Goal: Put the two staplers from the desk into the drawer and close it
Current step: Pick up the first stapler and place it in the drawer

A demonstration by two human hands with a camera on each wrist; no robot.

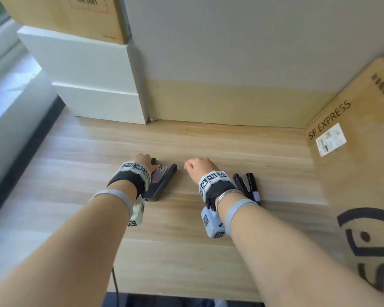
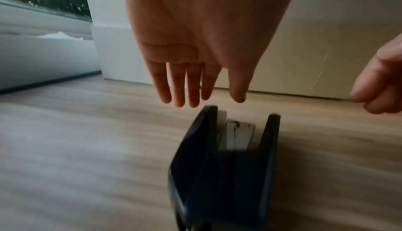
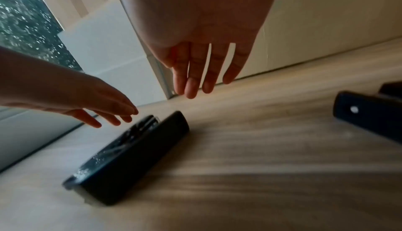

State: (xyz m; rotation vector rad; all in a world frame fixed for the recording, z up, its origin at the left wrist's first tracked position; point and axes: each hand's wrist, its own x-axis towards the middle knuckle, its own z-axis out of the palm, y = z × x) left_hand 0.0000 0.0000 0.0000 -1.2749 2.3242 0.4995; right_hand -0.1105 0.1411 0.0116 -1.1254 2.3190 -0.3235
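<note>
Two black staplers lie on their sides on the wooden desk (image 1: 186, 251). The left stapler (image 1: 162, 182) (image 2: 226, 157) (image 3: 135, 155) lies just under my left hand (image 1: 145, 162) (image 2: 195, 100), whose straight fingers hover over its far end. The right stapler (image 1: 247, 185) (image 3: 369, 117) lies to the right of my right wrist. My right hand (image 1: 195, 166) (image 3: 195, 86) hangs between the two staplers, fingers loose, holding nothing. No drawer is in view.
A large SF EXPRESS cardboard box (image 1: 353, 151) walls off the desk's right side. Stacked white boxes (image 1: 93, 85) stand at the back left, and a tall cardboard panel (image 1: 231, 103) stands behind. A window sill (image 1: 9, 96) runs along the left.
</note>
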